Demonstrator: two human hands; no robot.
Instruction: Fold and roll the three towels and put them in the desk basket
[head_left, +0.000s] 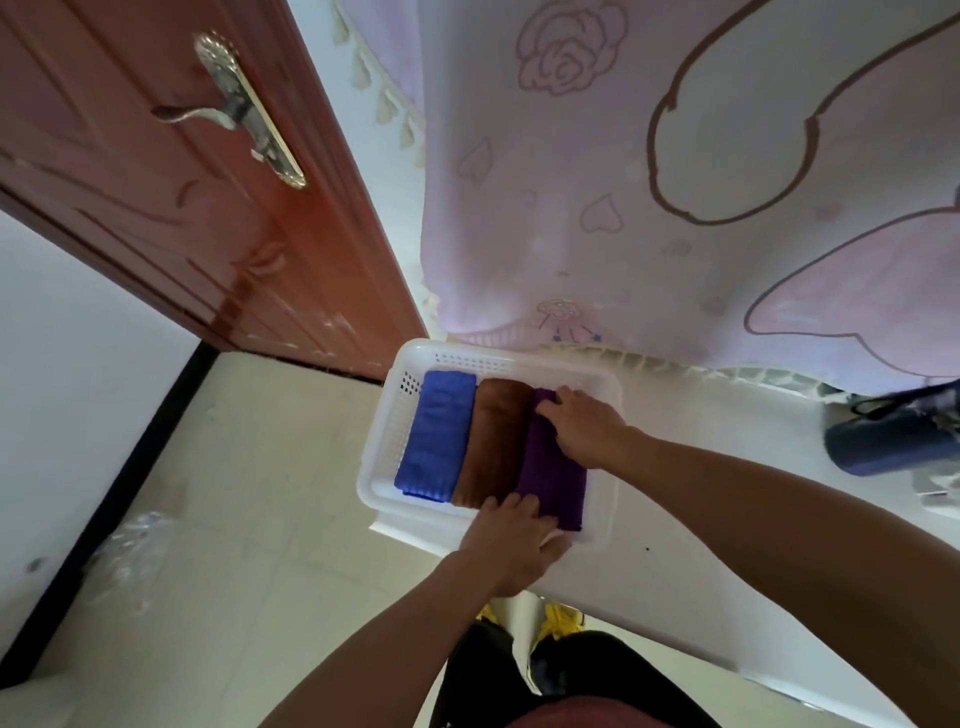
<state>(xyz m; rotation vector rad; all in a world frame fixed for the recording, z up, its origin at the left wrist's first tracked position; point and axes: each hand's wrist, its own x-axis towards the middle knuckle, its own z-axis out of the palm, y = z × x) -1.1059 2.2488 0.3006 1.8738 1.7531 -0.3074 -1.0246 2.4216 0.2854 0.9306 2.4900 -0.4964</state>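
Note:
A white perforated desk basket (384, 431) sits at the left corner of the white desk. Three rolled towels lie side by side in it: a blue towel (434, 436) on the left, a brown towel (493, 441) in the middle, a purple towel (553, 473) on the right. My right hand (587, 423) rests on the far end of the purple towel with its fingers curled over it. At the near end, my left hand (511, 540) presses on the purple towel and the basket's front rim with its fingers extended.
A pink flowered cloth (675, 182) hangs behind the desk. A dark blue bag (893, 436) lies at the desk's right side. A red-brown door (218, 182) with a metal handle stands to the left. Crumpled clear plastic (130, 551) lies on the tiled floor.

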